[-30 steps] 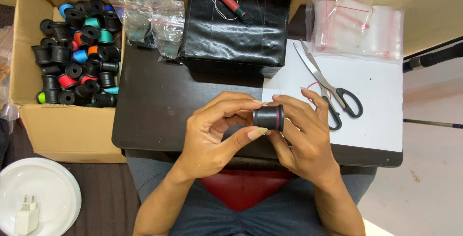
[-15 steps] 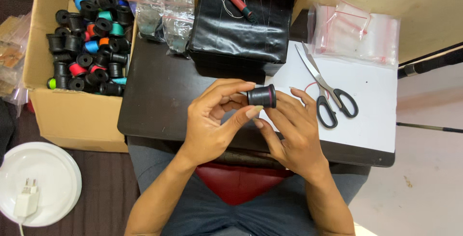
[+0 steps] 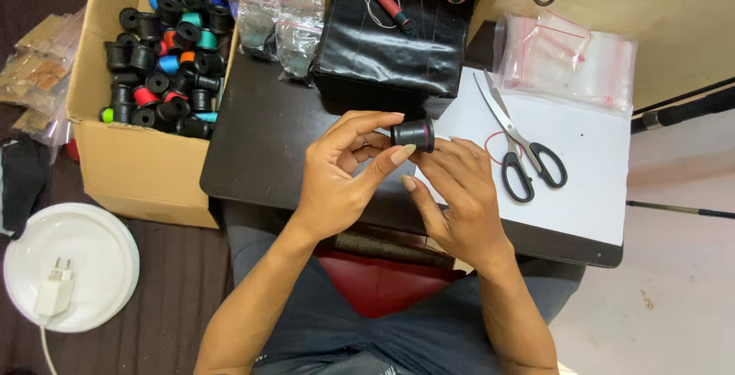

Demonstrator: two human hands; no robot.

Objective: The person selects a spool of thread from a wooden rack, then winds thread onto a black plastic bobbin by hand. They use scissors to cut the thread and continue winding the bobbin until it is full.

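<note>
A small black spool (image 3: 414, 134) with a thin red band is held above the dark table (image 3: 260, 153). My left hand (image 3: 341, 176) grips it between thumb and fingers from the left. My right hand (image 3: 455, 191) touches it from below and right with its fingertips. A loose red thread loop (image 3: 496, 144) lies on the white sheet (image 3: 597, 160) just right of the hands, next to black-handled scissors (image 3: 524, 149).
A cardboard box (image 3: 145, 153) of black and coloured spools stands left of the table. A black-lined box (image 3: 394, 53) with thread cones sits behind the hands, clear zip bags (image 3: 566, 57) at back right. A white round lid (image 3: 73, 264) with a plug lies on the floor.
Both hands with the spool have stayed close together; the view shifted, and the spool now sits slightly higher, nearer the black-lined box.
</note>
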